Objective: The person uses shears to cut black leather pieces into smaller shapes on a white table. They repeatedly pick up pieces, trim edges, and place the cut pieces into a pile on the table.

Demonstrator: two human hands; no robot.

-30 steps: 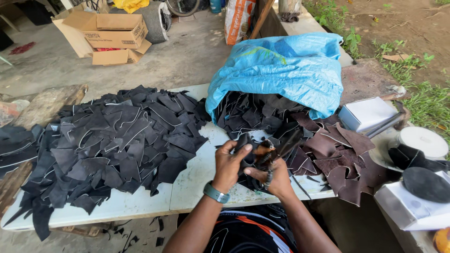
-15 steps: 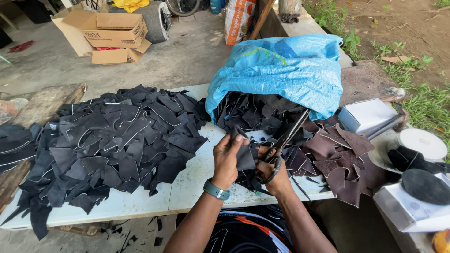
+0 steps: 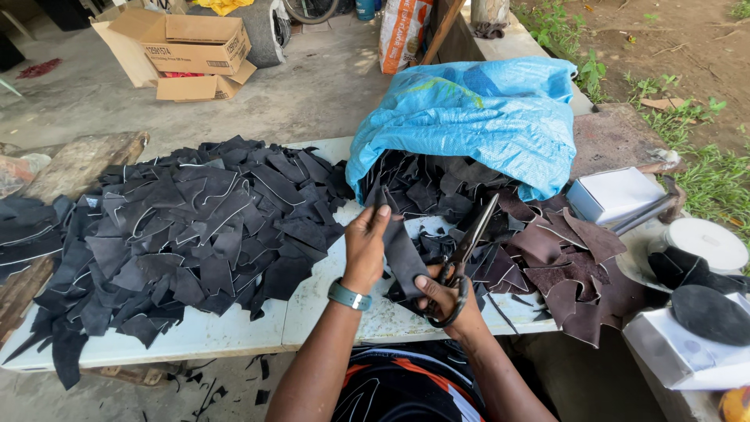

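Observation:
My left hand (image 3: 366,246), with a teal watch on its wrist, pinches a long dark leather scrap (image 3: 401,248) and holds it upright over the white table (image 3: 234,332). My right hand (image 3: 447,299) grips a pair of large black scissors (image 3: 467,248) just right of the scrap, their blades pointing up and away, near the scrap's edge. A big heap of cut black leather pieces (image 3: 180,234) covers the table to the left. A blue woven sack (image 3: 476,117) lies open behind my hands, spilling dark scraps.
Brown leather scraps (image 3: 574,258) pile at the right, next to a white box (image 3: 613,195) and a white round lid (image 3: 707,242). Cardboard boxes (image 3: 191,47) sit on the concrete floor beyond. Small offcuts litter the ground under the table's front edge.
My left hand has lifted and straightened the scrap from a bunched hold. The scissors have swung up, their blades now raised beside the scrap.

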